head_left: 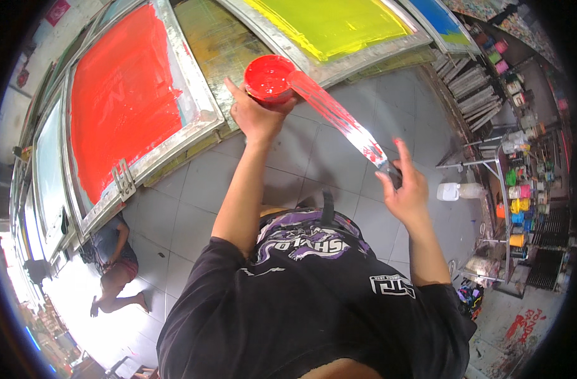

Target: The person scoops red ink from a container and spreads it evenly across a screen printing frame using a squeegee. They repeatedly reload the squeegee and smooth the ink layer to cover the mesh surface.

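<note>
My left hand (258,117) is wrapped around a small red cup (269,78), holding it up at arm's length in front of me; its inside is coated in wet red ink and the rim is smeared the same colour. My right hand (405,186) is closed on the handle end of a long flat spatula (342,120), whose blade slants up and left until its tip meets the cup's rim. The blade is slick with red along most of its length, with bare metal showing nearer my fingers, which carry red spots too. Below both hands is a floor (326,158) of large pale grey tiles with dark joints. Leaning along its far side are printing screens in worn metal frames: a big red screen (124,95) to my left, its ink spread unevenly with a pale bare strip at the right edge, then a yellow screen (329,25) straight ahead, and a blue screen (440,19) further right. On my right stands a rack (522,189) crowded with small pots of coloured ink, and a white bottle (458,191) lies near it. Red splashes mark the floor at lower right. At lower left, well apart from me, another person (115,271) crouches by the bright doorway. I am in a black shirt (301,303) with a purple print.
</note>
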`<action>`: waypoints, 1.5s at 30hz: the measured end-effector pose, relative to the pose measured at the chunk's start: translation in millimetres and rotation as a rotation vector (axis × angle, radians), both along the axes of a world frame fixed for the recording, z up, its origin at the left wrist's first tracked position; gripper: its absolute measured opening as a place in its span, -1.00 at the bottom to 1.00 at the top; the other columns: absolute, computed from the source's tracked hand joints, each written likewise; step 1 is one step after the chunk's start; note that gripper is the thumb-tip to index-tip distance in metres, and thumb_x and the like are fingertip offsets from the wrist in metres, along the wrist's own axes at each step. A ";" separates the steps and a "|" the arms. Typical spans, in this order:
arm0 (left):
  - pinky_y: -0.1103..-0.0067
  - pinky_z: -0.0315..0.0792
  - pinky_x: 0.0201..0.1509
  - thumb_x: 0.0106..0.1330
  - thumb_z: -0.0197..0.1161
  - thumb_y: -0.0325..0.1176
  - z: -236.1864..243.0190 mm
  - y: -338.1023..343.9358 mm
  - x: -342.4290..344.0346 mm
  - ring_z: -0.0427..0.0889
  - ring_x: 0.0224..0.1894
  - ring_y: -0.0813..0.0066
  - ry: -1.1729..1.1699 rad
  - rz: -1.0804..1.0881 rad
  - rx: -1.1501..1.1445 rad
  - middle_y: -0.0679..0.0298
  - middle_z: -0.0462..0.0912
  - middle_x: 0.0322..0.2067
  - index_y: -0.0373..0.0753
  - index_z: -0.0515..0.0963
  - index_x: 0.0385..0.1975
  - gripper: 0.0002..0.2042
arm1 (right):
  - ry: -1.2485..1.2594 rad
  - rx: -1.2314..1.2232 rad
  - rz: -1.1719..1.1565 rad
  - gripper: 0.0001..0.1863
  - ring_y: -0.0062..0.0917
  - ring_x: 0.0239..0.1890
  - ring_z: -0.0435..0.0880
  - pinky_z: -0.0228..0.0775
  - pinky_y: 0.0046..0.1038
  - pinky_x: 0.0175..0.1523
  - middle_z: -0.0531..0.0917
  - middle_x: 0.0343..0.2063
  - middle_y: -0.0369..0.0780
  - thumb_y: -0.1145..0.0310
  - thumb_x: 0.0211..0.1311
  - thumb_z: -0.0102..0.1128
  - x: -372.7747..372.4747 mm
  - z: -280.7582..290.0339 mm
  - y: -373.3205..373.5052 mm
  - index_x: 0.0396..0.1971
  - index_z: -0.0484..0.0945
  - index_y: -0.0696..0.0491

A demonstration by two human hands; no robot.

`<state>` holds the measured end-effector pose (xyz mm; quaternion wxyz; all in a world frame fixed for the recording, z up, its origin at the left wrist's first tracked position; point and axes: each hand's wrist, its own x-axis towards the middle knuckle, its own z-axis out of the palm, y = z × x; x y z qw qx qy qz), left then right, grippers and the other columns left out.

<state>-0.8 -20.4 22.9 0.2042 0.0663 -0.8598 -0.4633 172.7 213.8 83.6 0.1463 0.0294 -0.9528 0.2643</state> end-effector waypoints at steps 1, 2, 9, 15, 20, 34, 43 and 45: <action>0.38 0.28 0.10 -0.40 0.59 -0.10 0.2 0.0 0.7 0.53 -0.07 0.17 0.003 0.009 -0.023 0.22 0.55 -0.09 -0.48 -0.22 0.27 0.28 | -0.018 0.018 0.001 -0.21 -0.18 -0.27 0.65 0.48 -0.31 -0.20 0.53 -0.02 0.00 0.35 0.01 0.33 0.4 8.2 -2.5 0.25 0.14 0.09; 0.37 0.28 0.10 -0.40 0.59 -0.11 0.7 1.5 0.8 0.53 -0.08 0.17 0.001 0.010 -0.008 0.22 0.55 -0.10 -0.48 -0.22 0.27 0.28 | -0.044 0.013 0.003 -0.22 -0.18 -0.27 0.65 0.47 -0.31 -0.20 0.54 -0.04 0.00 0.35 0.01 0.33 0.0 16.1 -4.1 0.25 0.16 0.09; 0.33 0.11 0.18 -0.36 0.57 -0.17 -8.3 -1.6 -3.9 0.51 -0.04 0.24 0.034 -0.032 0.024 0.27 0.50 -0.03 -0.44 -0.27 0.27 0.26 | -0.055 -0.105 0.014 -0.21 -0.22 -0.37 0.62 0.43 -0.40 -0.22 0.61 -0.34 -0.06 0.38 -0.04 0.38 -18.4 29.2 -3.1 0.24 0.20 0.07; 0.36 0.25 0.14 -0.29 0.55 -0.14 -8.6 -0.2 -2.0 0.53 -0.03 0.21 0.093 0.002 -0.054 0.23 0.53 -0.06 -0.46 -0.25 0.27 0.22 | 0.317 0.324 0.005 -0.22 -0.41 -0.43 0.52 0.33 -0.39 -0.27 0.59 -0.48 -0.28 0.37 -0.15 0.42 -56.4 79.3 6.3 0.18 0.32 -0.02; 0.36 0.19 0.17 -0.30 0.55 -0.15 -10.8 -0.4 -3.5 0.49 -0.03 0.17 0.131 -0.030 -0.005 0.23 0.52 -0.06 -0.48 -0.27 0.27 0.23 | 0.612 1.032 0.271 -0.43 -0.56 -0.53 0.39 0.15 -0.44 -0.35 0.52 -0.52 -0.40 0.40 -0.13 0.21 -80.3 116.2 11.1 0.04 0.50 -0.11; 0.31 0.10 0.18 -0.34 0.56 -0.15 -10.0 -2.4 -1.2 0.45 0.03 0.24 0.102 -0.053 0.038 0.26 0.45 0.02 -0.44 -0.29 0.28 0.26 | 0.645 1.321 0.591 -0.49 -0.57 -0.54 0.36 0.05 -0.45 -0.35 0.53 -0.47 -0.31 0.39 -0.11 0.13 -67.8 190.1 -14.2 -0.01 0.55 -0.05; 0.33 0.14 0.18 -0.31 0.56 -0.16 -3.7 -2.5 2.5 0.46 0.01 0.16 0.110 -0.011 -0.003 0.22 0.47 0.00 -0.45 -0.28 0.28 0.24 | -0.015 0.361 0.095 -0.13 -0.30 -0.32 0.59 0.38 -0.30 -0.22 0.61 -0.37 -0.17 0.39 -0.12 0.40 -76.8 146.5 32.9 0.28 0.18 -0.15; 0.35 0.18 0.18 -0.30 0.56 -0.14 -0.6 3.7 1.6 0.46 0.00 0.11 0.106 -0.022 -0.011 0.19 0.49 -0.01 -0.48 -0.26 0.27 0.24 | -0.089 0.124 0.025 -0.13 -0.26 -0.27 0.61 0.42 -0.29 -0.17 0.61 -0.35 -0.13 0.38 -0.09 0.41 -77.6 107.0 30.7 0.28 0.16 -0.14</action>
